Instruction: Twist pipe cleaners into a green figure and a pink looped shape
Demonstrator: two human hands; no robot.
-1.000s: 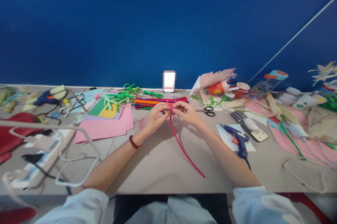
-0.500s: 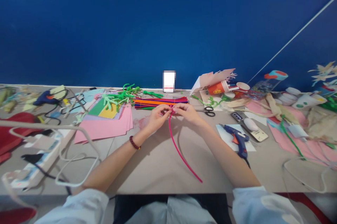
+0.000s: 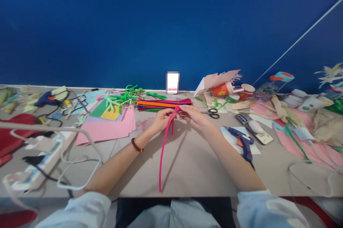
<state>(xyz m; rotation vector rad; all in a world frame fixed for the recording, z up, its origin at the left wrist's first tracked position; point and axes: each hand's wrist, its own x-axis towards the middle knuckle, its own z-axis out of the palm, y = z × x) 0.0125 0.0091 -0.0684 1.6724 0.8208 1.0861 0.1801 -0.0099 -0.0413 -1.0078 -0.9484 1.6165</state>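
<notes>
Both my hands meet over the middle of the table, pinching the coiled top end of a pink pipe cleaner (image 3: pixel 162 153). My left hand (image 3: pixel 160 119) has its fingers closed on the coil from the left. From the right, my right hand (image 3: pixel 190 115) grips the same spot with thumb and fingertips. The long pink tail hangs down toward me and ends near the table's front edge. A short pink end sticks down beside it. Just behind my hands lies a bundle of coloured pipe cleaners (image 3: pixel 163 104).
Coloured paper sheets (image 3: pixel 109 124) lie at the left with green pipe-cleaner shapes (image 3: pixel 125 97). A blue glue gun (image 3: pixel 241 140), scissors (image 3: pixel 213 113) and paper cups (image 3: pixel 227 89) lie at the right. A power strip with white cables (image 3: pixel 40 163) sits near the left front.
The long pink tail has swung from the right front toward the left and now hangs nearly straight down. My hands stayed in place, still working its top end.
</notes>
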